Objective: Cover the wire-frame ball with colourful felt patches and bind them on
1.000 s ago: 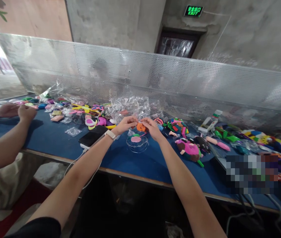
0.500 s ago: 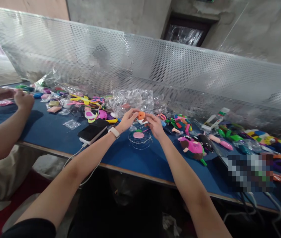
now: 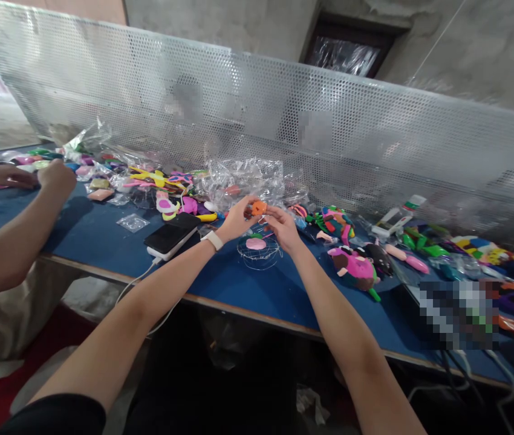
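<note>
Over the middle of the blue table, my left hand pinches a small orange piece of what looks like modelling clay. My right hand is closed at the same piece from the right, its fingertips touching or almost touching it. Below both hands stands a round wire frame with a flat pink piece in it and a bit of green behind. A white band circles my left wrist.
A black phone on a white power bank lies left, its cable hanging over the edge. Colourful clay figures lie right. Crumpled clear wrappers line the perforated metal screen. Another person's hands work at far left.
The orange piece has turned between my fingers, and the white and brown bit seen below it no longer shows clearly. The other person's hands have shifted right. The view has moved slightly.
</note>
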Motion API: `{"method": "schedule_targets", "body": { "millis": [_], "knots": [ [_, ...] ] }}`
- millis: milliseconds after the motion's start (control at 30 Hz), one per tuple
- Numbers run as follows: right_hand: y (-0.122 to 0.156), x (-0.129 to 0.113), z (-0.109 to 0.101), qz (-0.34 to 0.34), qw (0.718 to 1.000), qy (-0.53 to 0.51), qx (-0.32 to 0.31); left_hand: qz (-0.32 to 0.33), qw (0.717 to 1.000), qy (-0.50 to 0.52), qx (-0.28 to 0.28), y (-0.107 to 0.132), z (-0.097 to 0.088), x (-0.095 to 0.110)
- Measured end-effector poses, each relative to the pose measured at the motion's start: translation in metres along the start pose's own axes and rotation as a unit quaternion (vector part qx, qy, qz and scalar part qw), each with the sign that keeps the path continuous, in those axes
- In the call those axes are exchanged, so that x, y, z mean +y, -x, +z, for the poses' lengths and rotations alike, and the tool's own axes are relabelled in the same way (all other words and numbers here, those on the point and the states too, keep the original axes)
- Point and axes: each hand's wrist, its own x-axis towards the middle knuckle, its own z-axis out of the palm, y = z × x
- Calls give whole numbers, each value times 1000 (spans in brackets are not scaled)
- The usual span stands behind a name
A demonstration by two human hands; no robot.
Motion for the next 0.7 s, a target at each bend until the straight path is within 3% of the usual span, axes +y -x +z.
{"method": "schedule_targets", "body": {
  "millis": [367, 700],
  "knots": [
    [-3, 1, -3, -7, 999, 29, 36, 11, 998, -56, -4, -1, -4, 5],
    [-9, 7, -7, -13, 996, 46, 71, -47, 998, 15, 45, -5, -4, -4]
  ]
}}
